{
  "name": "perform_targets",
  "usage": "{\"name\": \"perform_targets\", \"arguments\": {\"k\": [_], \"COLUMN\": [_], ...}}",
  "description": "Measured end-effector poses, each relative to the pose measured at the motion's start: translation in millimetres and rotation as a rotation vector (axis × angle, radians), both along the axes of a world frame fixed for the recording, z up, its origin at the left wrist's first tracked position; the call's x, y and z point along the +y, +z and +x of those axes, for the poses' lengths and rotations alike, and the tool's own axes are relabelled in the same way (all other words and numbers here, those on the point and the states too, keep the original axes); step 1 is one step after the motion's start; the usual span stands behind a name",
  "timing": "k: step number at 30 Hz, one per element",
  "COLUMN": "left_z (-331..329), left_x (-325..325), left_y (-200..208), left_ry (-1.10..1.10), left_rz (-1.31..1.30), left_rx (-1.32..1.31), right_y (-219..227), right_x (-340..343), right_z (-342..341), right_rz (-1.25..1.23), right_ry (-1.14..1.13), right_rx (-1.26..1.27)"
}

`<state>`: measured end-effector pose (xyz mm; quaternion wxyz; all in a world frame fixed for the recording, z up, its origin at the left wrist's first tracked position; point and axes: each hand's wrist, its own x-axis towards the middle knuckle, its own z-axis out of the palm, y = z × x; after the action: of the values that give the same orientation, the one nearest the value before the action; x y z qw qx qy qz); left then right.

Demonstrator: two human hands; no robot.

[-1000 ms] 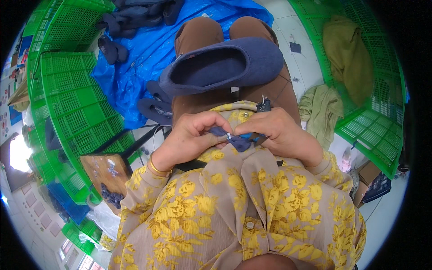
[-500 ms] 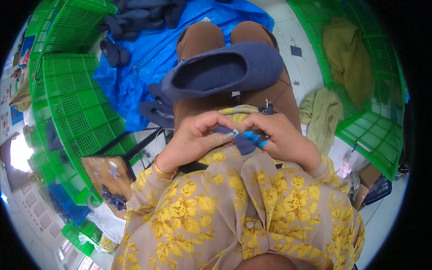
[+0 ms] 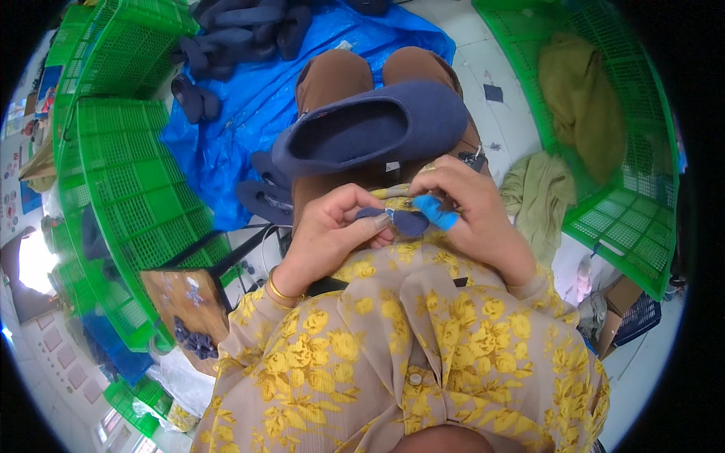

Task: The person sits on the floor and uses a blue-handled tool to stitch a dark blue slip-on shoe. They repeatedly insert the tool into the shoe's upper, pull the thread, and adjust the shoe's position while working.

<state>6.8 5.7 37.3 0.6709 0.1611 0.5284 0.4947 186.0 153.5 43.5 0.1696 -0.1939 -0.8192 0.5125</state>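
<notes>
**Small felt piece in hand, one slipper waiting on the lap**

Both hands are together at the centre of the view, just above the yellow-flowered blouse (image 3: 408,355). The left hand (image 3: 332,234) pinches a small dark-blue felt piece (image 3: 404,221) between thumb and forefinger, and the right hand (image 3: 472,211) closes on the same piece from the 3 o'clock side, a bright blue cap (image 3: 438,214) on one fingertip. What passes between the fingers is too small to tell.

At 12 o'clock from the hands, a finished-looking dark-blue slipper (image 3: 377,128) lies across the knees, opening up, touched by neither hand. Further out at 11 o'clock, more dark slippers (image 3: 242,34) lie heaped on a blue tarp (image 3: 226,128); two flat soles (image 3: 264,189) rest at its near edge.

My read: the work on this small piece is mid-way, not yet put down. At 9 o'clock green crates (image 3: 121,174) stand stacked, and at 2 o'clock another crate (image 3: 627,219) holds olive cloth (image 3: 581,90).
</notes>
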Motion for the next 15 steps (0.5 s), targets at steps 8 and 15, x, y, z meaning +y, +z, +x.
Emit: {"name": "perform_targets", "arguments": {"k": [8, 15], "left_z": [7, 12], "left_x": [3, 3], "left_y": [4, -8], "left_ry": [0.016, -0.062], "left_rz": [0.064, 0.100], "left_rx": [0.027, 0.172], "right_y": [9, 2], "right_x": [-15, -21], "right_z": [-10, -11], "right_rz": [0.460, 0.424], "right_ry": [0.086, 0.148], "right_rx": [0.023, 0.034]}}
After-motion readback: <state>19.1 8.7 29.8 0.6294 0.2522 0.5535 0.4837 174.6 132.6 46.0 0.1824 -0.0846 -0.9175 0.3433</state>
